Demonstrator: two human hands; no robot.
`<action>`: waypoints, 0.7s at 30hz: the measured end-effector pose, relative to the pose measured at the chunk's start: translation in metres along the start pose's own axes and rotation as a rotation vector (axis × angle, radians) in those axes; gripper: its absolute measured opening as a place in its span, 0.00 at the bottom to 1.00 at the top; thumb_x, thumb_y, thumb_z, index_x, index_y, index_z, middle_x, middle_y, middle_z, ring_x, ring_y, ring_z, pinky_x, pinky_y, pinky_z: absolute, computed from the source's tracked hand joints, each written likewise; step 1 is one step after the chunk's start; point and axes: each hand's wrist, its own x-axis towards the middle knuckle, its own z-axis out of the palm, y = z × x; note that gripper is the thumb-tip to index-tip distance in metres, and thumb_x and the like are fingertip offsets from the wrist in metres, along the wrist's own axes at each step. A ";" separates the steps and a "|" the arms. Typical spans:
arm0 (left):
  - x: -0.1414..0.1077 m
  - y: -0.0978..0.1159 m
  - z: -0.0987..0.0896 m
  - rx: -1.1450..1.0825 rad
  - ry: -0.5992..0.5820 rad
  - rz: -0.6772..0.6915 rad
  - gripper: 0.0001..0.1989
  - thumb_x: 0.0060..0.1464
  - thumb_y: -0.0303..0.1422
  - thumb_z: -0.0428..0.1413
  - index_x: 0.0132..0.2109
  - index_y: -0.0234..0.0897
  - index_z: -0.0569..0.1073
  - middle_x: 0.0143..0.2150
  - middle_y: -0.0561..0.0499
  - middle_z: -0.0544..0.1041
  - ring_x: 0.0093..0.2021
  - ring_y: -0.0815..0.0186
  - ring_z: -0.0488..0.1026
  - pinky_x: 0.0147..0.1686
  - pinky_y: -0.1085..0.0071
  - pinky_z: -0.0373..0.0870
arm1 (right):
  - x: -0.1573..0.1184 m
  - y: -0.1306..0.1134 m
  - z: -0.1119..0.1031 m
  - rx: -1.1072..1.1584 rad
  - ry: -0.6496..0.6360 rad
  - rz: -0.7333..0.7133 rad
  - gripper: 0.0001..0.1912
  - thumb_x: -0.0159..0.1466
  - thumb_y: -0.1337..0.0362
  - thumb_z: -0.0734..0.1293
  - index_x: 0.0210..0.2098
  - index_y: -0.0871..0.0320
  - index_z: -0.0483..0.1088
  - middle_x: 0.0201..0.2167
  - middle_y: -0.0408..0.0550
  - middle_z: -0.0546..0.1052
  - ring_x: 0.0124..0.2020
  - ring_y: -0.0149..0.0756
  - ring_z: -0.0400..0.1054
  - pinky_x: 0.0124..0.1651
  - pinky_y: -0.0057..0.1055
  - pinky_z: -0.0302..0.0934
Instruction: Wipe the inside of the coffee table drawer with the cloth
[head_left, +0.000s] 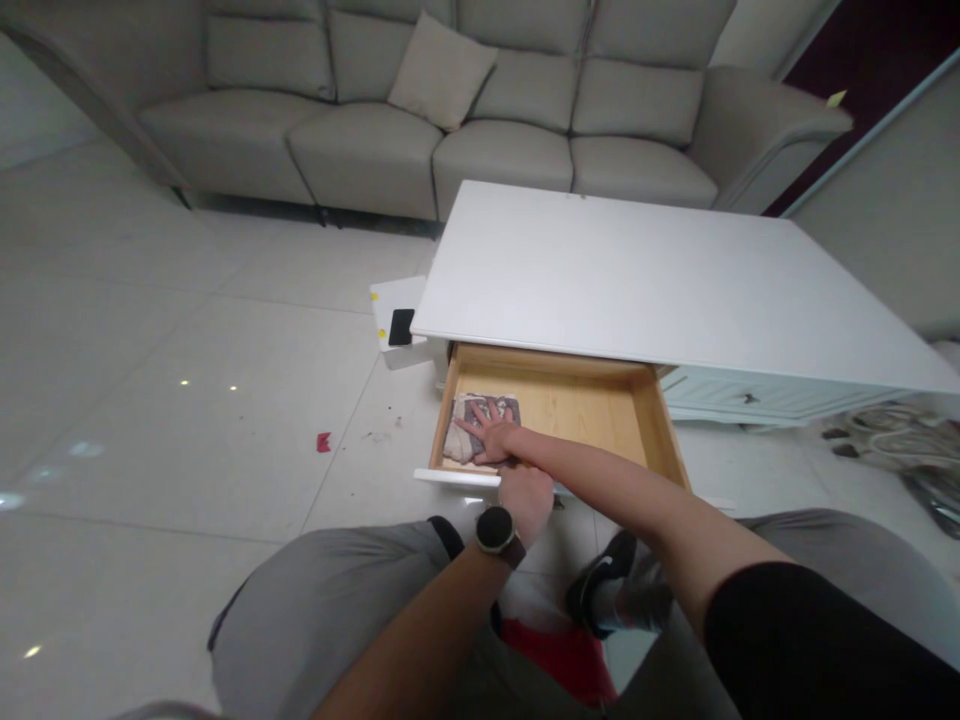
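Note:
A wooden drawer (592,410) stands pulled out of the white coffee table. In its left front corner lies a folded patterned cloth (463,440), grey and beige. My right hand (493,432) presses flat on this cloth with the fingers spread, covering part of it. Just in front, my left hand (526,495), with a round dark watch (495,530) on its wrist, is closed over the top edge of the white drawer front (450,477). Its fingertips are mostly hidden. My right forearm crosses above the drawer's front edge.
The white tabletop (645,270) spreads behind the drawer, with a grey sofa (367,150) beyond. At the table's left stands a white box (397,290) with a black flat object (401,327) on it. A red scrap (323,442) lies on the tiled floor. My legs flank the drawer.

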 end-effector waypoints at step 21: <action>0.002 -0.006 0.006 0.002 0.042 0.102 0.19 0.68 0.26 0.43 0.52 0.38 0.77 0.51 0.42 0.81 0.53 0.53 0.78 0.49 0.56 0.73 | -0.061 0.070 0.040 -0.034 0.008 0.084 0.58 0.60 0.57 0.74 0.74 0.32 0.30 0.77 0.49 0.25 0.75 0.70 0.24 0.63 0.77 0.39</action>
